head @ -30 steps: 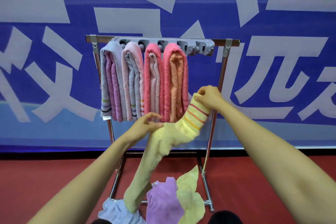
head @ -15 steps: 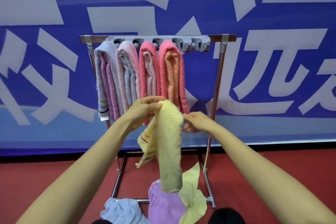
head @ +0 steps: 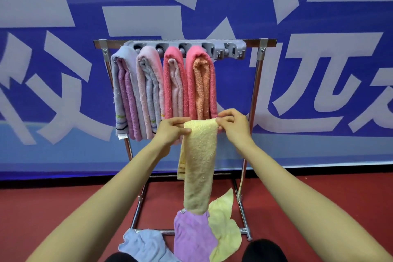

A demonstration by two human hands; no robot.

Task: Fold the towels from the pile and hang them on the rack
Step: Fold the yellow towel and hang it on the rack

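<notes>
A: So, where is the yellow towel (head: 200, 166) right now?

B: It hangs as a long narrow strip in front of the rack (head: 258, 91). Its fold is at the top, just below the coral-and-orange towel (head: 200, 83). The left hand (head: 172, 132) pinches the fold's left edge, and the right hand (head: 234, 125) curls its fingers round the right edge.

A: Is it folded well enough to hang?

B: Nearly, I'd say. A striped end (head: 181, 169) peeks out behind on the left, so the layers look uneven. I'd square the edges first and slide both hands apart along the fold so it lies flat.

A: And then?

B: Lift it to the free slots at the right end of the grey holder (head: 231, 51), just right of the coral-and-orange towel. Raise the tail clear of the pile (head: 191, 238) on the floor (head: 63, 219). It touches the pile or nearly does; I can't tell which.
</notes>
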